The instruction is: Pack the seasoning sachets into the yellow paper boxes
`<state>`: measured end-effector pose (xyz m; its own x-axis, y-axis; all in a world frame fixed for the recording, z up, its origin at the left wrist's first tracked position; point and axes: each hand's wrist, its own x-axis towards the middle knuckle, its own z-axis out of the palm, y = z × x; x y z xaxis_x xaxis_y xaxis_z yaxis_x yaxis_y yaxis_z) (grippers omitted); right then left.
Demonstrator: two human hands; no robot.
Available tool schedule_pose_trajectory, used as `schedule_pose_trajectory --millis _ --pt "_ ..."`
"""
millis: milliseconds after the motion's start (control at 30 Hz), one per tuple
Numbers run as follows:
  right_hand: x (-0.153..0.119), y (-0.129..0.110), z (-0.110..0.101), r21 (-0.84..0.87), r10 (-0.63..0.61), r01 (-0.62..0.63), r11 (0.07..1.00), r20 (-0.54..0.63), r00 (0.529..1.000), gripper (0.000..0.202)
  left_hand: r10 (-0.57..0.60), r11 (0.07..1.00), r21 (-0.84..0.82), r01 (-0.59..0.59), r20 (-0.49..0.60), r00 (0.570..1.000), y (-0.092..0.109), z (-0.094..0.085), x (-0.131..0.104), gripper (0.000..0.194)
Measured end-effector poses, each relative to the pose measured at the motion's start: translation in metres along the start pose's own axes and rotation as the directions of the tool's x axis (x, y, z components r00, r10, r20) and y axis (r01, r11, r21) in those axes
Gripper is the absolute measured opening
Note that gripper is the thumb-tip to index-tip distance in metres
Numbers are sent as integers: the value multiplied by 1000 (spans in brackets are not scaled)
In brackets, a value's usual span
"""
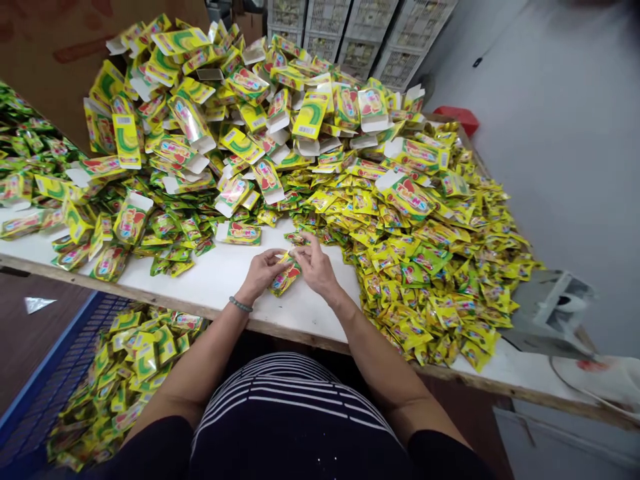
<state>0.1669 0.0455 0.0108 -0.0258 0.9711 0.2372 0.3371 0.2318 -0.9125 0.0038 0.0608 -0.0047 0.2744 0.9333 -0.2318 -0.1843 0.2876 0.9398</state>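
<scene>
Between my two hands, just above the white tabletop [320,313], is a small yellow and green candy box [286,279], tilted. My left hand [263,272] is closed on its left side, wearing a beaded bracelet at the wrist. At the box's upper end, the thumb and fingers of my right hand [315,265] are closed; whether a sachet is also between them is hidden. Another small box [240,233] lies on the table just beyond my left hand. A heap of yellow sachets [410,267] spreads to the right of my right hand.
A tall pile of open-flapped boxes [240,120] rises at the back, with green sachets [170,230] below it. At lower left, a blue crate [60,360] holds filled-looking boxes. A grey machine [545,313] stands at right. White crates [335,33] are stacked behind.
</scene>
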Motion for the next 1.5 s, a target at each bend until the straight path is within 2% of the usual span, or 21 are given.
schedule_pose_trajectory --millis 67,133,233,333,433,500,633,700,767,933,1100,1300,1400,1500 --pt "2 5 1 75 12 0 997 -168 986 38 63 998 -3 -63 -46 997 1 1 0 63" --pt "1 11 4 93 36 -14 996 -245 969 32 114 993 -11 -116 -115 987 3 1 0 62" --pt "-5 18 14 199 126 -106 974 -91 988 32 145 989 -12 -148 -146 979 3 1 2 56" --pt "-11 20 22 306 237 -232 923 23 971 32 153 988 25 -152 -65 986 0 -1 3 50" --pt "-12 21 21 299 306 -312 902 71 950 31 119 991 60 -118 -7 993 -2 -1 3 44" --pt "-10 23 17 288 320 -326 900 70 945 32 89 994 55 -89 15 996 0 1 2 45" --pt "-6 27 12 347 308 -277 896 -37 951 33 84 996 18 -85 46 995 10 8 -3 60" --pt "-4 27 10 384 270 -228 895 -58 961 44 98 995 29 -99 23 995 12 8 -4 62" --pt "-4 26 9 368 213 -190 910 -22 977 54 110 993 37 -109 -28 994 11 6 -4 58" --pt "-7 17 6 180 85 -79 980 -22 996 29 78 995 -51 -84 -112 991 8 0 -3 58" --pt "-8 19 8 296 211 -204 933 9 977 29 18 998 -63 -24 -101 995 8 0 -3 57" --pt "-6 25 4 356 326 -316 879 32 945 33 -71 994 -86 65 -76 995 6 0 -2 50" --pt "-5 25 -5 371 347 -348 861 71 935 33 -75 995 -64 70 -80 994 7 0 -2 49" --pt "-5 25 -12 341 312 -342 876 143 939 30 -57 996 -70 51 -86 995 7 0 -3 46"
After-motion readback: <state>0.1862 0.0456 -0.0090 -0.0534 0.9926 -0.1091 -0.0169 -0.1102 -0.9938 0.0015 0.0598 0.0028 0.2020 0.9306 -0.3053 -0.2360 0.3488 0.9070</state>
